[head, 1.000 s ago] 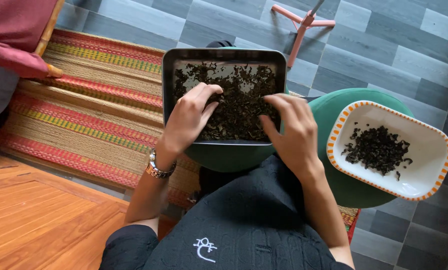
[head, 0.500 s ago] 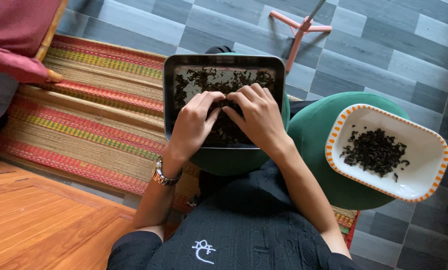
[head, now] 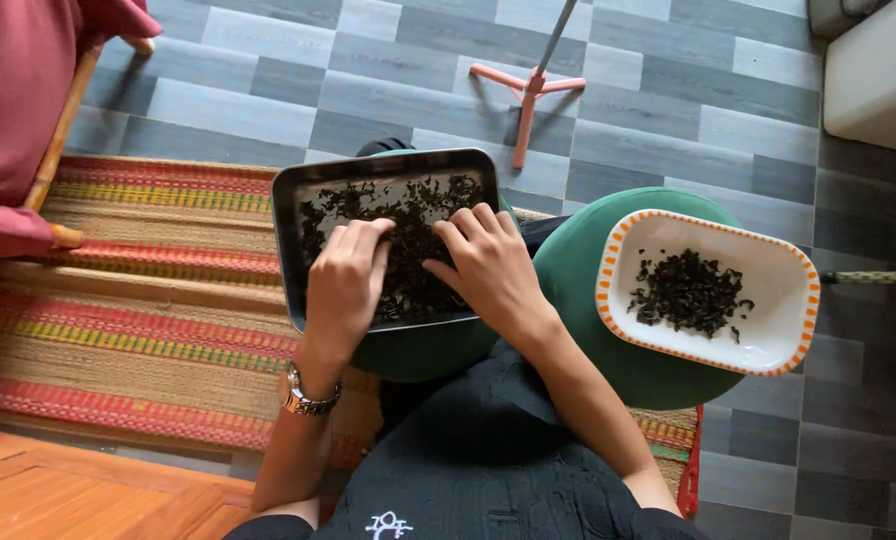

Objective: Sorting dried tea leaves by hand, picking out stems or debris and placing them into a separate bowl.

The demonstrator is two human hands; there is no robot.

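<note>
The dark tray [head: 286, 250] is walled by raised rims; the white dish [head: 778, 340] blocks the right, bare mat [head: 138, 300] lies open to the left.

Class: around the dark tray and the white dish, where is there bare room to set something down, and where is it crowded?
Free: the striped mat left of the tray; the white dish's corners. Crowded: the tray's middle, under the left hand and right hand.

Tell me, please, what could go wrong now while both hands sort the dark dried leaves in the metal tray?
The metal tray appears to rest on the lap, partly overhanging the striped mat; pressure from the left hand or right hand might tip it and spill the leaves. The white dish on the green stool sits near the right elbow and could be knocked.
</note>
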